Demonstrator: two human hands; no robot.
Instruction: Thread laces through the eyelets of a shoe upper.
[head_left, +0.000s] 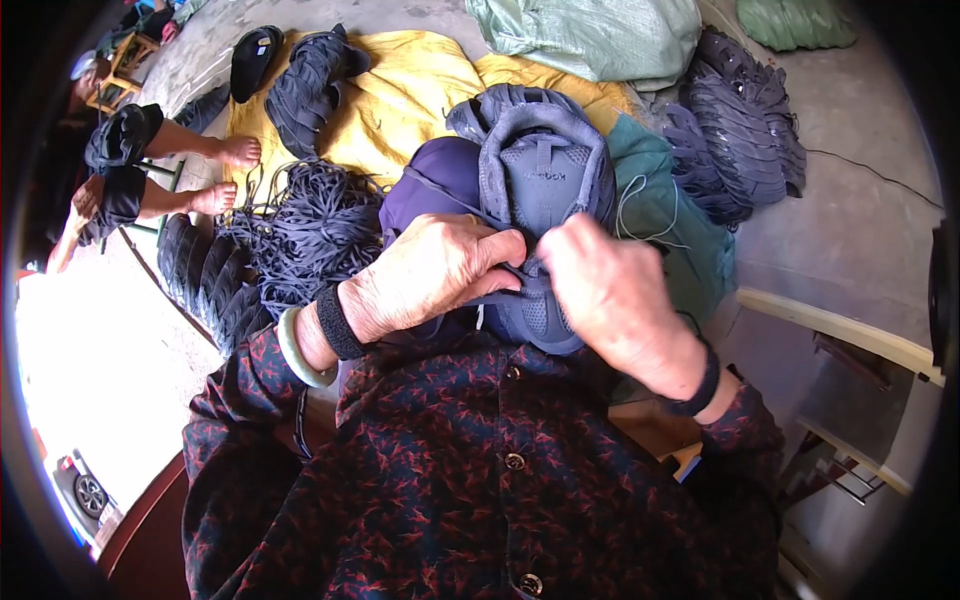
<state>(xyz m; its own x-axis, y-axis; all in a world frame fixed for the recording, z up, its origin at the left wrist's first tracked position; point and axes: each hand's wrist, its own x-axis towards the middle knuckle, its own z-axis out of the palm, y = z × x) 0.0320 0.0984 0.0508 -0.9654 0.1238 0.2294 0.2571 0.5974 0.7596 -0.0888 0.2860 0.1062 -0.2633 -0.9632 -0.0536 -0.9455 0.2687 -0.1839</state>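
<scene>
A grey-blue shoe upper (540,170) rests on the person's lap, near the middle. The left hand (430,270) and right hand (610,290) both pinch its near edge. Dark laces (310,225) lie piled left, on yellow cloth (410,90).

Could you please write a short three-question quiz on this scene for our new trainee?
1. True or false: both hands are on the shoe.
2. What lies left of the shoe on the yellow sheet? A) pile of laces B) a bucket C) a broom
3. What is worn on the left wrist beside the black band?

Key: 1. True: left hand and right hand pinch at its lacing. 2. A, the pile of laces. 3. A pale green bangle.
</scene>
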